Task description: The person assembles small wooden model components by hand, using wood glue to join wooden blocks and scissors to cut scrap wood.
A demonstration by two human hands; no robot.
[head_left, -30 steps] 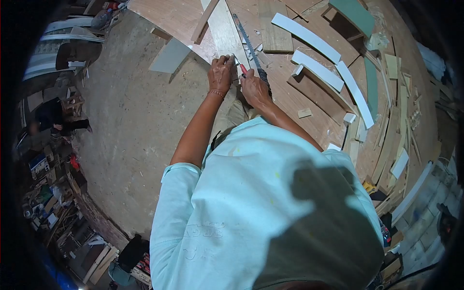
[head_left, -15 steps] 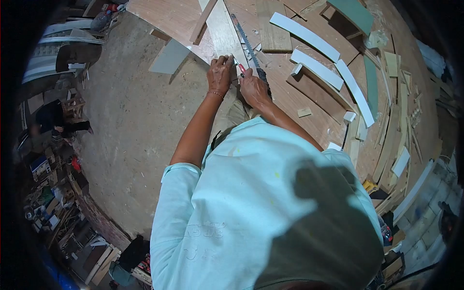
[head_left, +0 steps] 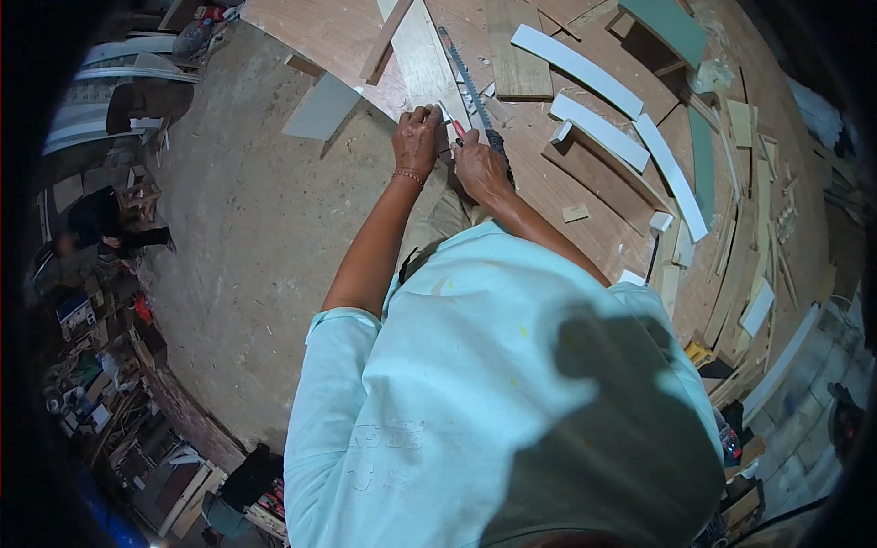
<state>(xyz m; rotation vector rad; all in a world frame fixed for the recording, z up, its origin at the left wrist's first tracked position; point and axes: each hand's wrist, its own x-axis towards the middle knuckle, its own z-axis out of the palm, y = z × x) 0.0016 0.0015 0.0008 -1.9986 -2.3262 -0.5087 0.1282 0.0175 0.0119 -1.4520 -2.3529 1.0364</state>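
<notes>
My right hand [head_left: 482,169] is closed around a slim red-handled tool [head_left: 459,129]. The tool's thin, pale tip points up and left onto a long pale board [head_left: 425,68]; its exact kind is too small to make out. My left hand [head_left: 417,144] grips the near end of this board, fingers bent over it, just left of the tip. Beside my right hand lies a saw [head_left: 468,78] with a narrow blade and a dark wrapped handle. Small pale chips [head_left: 489,89] are scattered by the blade.
A narrow wood strip [head_left: 387,38] crosses the board. Curved white pieces [head_left: 577,70] and a brown plank [head_left: 519,55] lie on the wooden work surface [head_left: 539,187]. A grey panel [head_left: 322,108] juts out past its left edge. Another person [head_left: 96,219] sits at far left.
Almost nothing differs. Both hands stay at the board's near end, and the red-handled tool has shifted only very slightly.
</notes>
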